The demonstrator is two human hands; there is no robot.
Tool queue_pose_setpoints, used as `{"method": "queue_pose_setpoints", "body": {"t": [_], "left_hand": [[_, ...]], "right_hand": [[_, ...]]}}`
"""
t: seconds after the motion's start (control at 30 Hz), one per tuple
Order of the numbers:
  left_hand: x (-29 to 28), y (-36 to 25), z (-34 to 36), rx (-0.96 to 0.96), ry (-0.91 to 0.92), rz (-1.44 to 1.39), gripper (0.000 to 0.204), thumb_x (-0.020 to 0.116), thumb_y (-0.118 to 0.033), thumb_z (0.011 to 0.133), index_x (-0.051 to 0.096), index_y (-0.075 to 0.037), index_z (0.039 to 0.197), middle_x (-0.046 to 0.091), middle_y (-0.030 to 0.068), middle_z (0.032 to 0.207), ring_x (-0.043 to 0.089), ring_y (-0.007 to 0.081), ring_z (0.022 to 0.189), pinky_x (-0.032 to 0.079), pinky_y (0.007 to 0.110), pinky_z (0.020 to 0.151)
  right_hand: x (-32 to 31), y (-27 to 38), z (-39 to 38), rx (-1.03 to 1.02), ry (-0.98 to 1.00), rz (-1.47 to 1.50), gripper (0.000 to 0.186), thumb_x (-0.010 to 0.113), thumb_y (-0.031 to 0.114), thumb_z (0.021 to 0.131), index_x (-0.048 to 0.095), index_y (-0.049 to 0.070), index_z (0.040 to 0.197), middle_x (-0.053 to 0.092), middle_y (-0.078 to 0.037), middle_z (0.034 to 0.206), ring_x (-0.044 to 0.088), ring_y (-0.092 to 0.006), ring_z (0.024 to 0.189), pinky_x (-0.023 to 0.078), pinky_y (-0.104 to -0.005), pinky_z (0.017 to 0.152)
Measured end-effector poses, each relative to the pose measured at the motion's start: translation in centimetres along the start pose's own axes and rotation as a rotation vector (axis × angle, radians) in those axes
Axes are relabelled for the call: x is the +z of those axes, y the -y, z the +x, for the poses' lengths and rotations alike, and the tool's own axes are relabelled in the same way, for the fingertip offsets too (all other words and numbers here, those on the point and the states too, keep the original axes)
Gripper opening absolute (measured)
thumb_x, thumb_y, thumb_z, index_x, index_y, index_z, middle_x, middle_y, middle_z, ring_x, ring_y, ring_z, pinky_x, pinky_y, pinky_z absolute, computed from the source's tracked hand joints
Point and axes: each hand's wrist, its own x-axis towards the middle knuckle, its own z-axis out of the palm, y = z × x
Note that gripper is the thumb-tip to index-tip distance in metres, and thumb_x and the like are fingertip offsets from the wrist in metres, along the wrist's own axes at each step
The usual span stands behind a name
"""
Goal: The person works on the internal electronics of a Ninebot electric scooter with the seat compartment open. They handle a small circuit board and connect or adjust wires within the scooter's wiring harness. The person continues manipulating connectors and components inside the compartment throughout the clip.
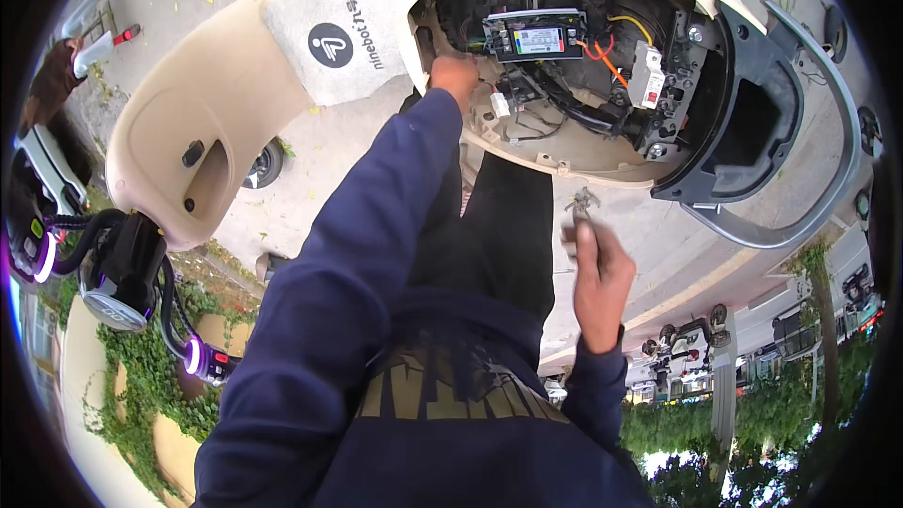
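A cream scooter has its under-seat compartment (pixel 513 143) open, exposing a black electronic box (pixel 527 38), orange and yellow cables, a white breaker (pixel 647 77) and a small white connector (pixel 500 103). My left hand (pixel 453 80) reaches into the compartment's left side, beside the connector, its fingertips partly hidden among the parts. My right hand (pixel 599 277) is below the compartment's rim, fingers closed on a small bunch of keys (pixel 583 199). A pale printed mat (pixel 339 5) lies on the scooter body to the left.
A grey grab rail (pixel 843 165) curves at the right of the compartment. The handlebar (pixel 122 268) with purple-lit grips is at lower left, above greenery. A person (pixel 61 85) is at the far left. Parked two-wheelers (pixel 691 339) stand on the pavement at lower right.
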Motion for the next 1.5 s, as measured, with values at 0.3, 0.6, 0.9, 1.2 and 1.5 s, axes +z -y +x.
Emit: {"method": "queue_pose_setpoints", "body": {"t": [0.3,0.6,0.9,1.2,1.5], "left_hand": [[-0.1,-4.4,-5.5,0.286,-0.282,0.497,0.044,0.055,-0.007,0.080,0.059,-0.006,0.124,0.068,0.0265,0.103,0.064,0.0433,0.103,0.050,0.047,0.089],[-0.6,-3.4,-3.6,0.367,-0.215,0.579,0.033,0.055,-0.014,0.084,0.063,-0.012,0.116,0.069,0.0230,0.105,0.065,0.0416,0.102,0.050,0.045,0.088],[-0.6,-4.7,-4.6,0.350,-0.137,0.575,0.035,0.065,-0.017,0.081,0.064,-0.011,0.115,0.070,0.0217,0.104,0.064,0.0402,0.104,0.050,0.045,0.090],[-0.8,-3.9,-5.1,0.427,-0.132,0.634,0.031,0.068,-0.025,0.081,0.069,-0.013,0.109,0.070,0.0219,0.101,0.065,0.0391,0.100,0.051,0.045,0.088],[-1.1,-3.6,-4.9,0.596,-0.052,0.720,0.020,0.068,-0.023,0.081,0.075,-0.010,0.095,0.071,0.0171,0.096,0.067,0.0346,0.095,0.052,0.042,0.086]], "right_hand": [[13.8,-2.0,21.1,0.400,0.069,0.687,0.026,0.052,0.000,0.091,0.058,-0.004,0.116,0.064,-0.013,0.093,0.065,-0.0190,0.069,0.053,-0.0295,0.056],[17.3,-3.1,23.9,0.328,0.135,0.563,0.031,0.048,0.001,0.096,0.053,-0.003,0.126,0.064,-0.013,0.098,0.065,-0.0194,0.073,0.055,-0.0304,0.060],[21.1,-5.9,26.9,0.226,-0.133,0.438,0.016,0.071,0.012,0.083,0.074,-0.003,0.089,0.073,-0.012,0.080,0.069,-0.0201,0.070,0.053,-0.0341,0.067],[17.5,-4.0,24.6,0.300,0.029,0.510,0.010,0.064,0.008,0.088,0.068,0.000,0.093,0.069,-0.008,0.078,0.064,-0.0159,0.062,0.049,-0.0290,0.054],[14.7,-3.6,23.0,0.568,0.152,0.745,0.013,0.057,0.011,0.093,0.063,0.004,0.101,0.068,-0.006,0.086,0.064,-0.0156,0.071,0.052,-0.0286,0.059]]}}
